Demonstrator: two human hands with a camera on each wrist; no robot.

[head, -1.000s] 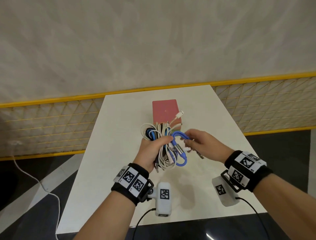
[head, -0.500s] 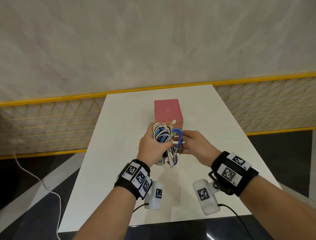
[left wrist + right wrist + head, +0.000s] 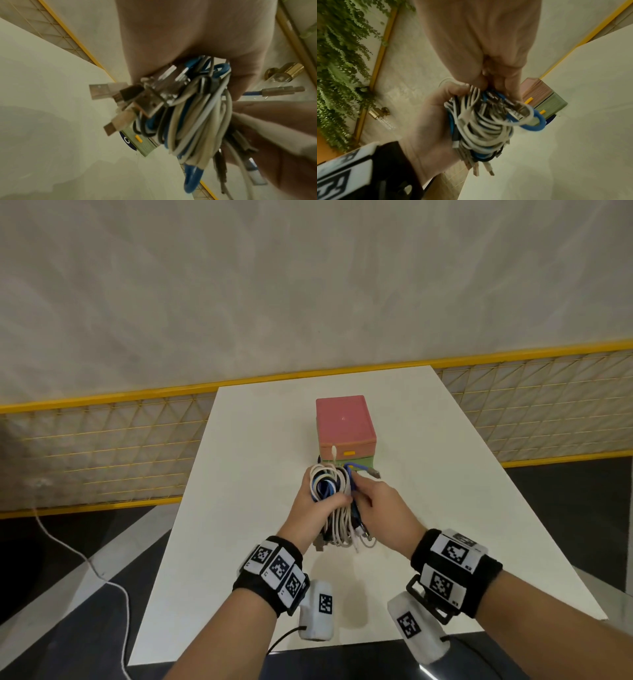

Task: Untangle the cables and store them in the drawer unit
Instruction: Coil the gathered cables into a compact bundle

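Now both hands sit closer to the pink-and-green plastic drawer unit (image 3: 345,430) at 12 o'clock vs 0.5 s ago. Left hand (image 3: 310,510) grips the tangled white, blue and black cable bundle (image 3: 334,498) w/ curled fingers; right hand (image 3: 383,510) pinches strands at its 3 o'clock side.

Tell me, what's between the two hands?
The cable bundle: the left hand grips it, the right hand pinches its side. The head view shows this.

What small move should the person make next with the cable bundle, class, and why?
Probably draw the blue cable out sideways with the right hand. The left hand grips the cable bundle in front of the drawer unit, whose drawers look closed, and the right fingers are already at the blue loop.
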